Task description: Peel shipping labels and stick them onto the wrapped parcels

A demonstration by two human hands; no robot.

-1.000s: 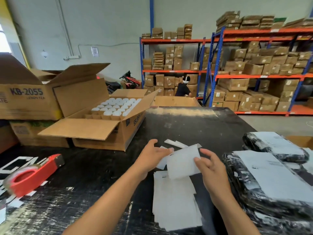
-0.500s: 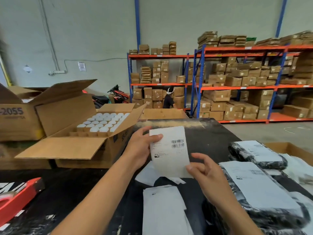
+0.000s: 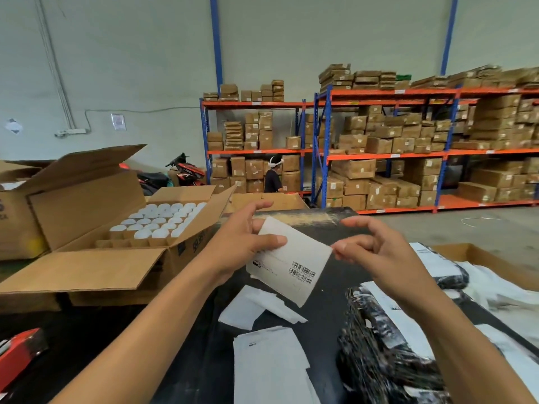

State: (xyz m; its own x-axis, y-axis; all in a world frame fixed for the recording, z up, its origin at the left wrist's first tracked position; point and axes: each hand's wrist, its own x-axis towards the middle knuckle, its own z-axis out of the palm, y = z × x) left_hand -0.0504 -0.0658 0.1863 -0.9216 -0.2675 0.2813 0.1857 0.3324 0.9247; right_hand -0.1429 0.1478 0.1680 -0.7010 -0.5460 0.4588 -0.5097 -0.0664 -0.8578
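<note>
Two hands are raised above a black table (image 3: 326, 322). A white label (image 3: 291, 259), barcode toward the viewer, is held tilted in the air between them. It is grasped at its left end by the left hand (image 3: 239, 243), thumb on the front face and fingers behind. Its right corner is pinched by the fingertips of the right hand (image 3: 379, 252). Below the label, loose white backing scraps (image 3: 256, 307) are seen on the table, and nearer still a stack of label sheets (image 3: 271, 365). Black wrapped parcels (image 3: 379, 354), some already bearing white labels, are piled at the near right. An open carton (image 3: 122, 246) filled with white rolls is set at the left, and the red tape dispenser (image 3: 17, 354) lies at the near left edge. Shelving (image 3: 393, 153) loaded with brown boxes is visible at the far right, with a person (image 3: 273, 177) standing before it.
</note>
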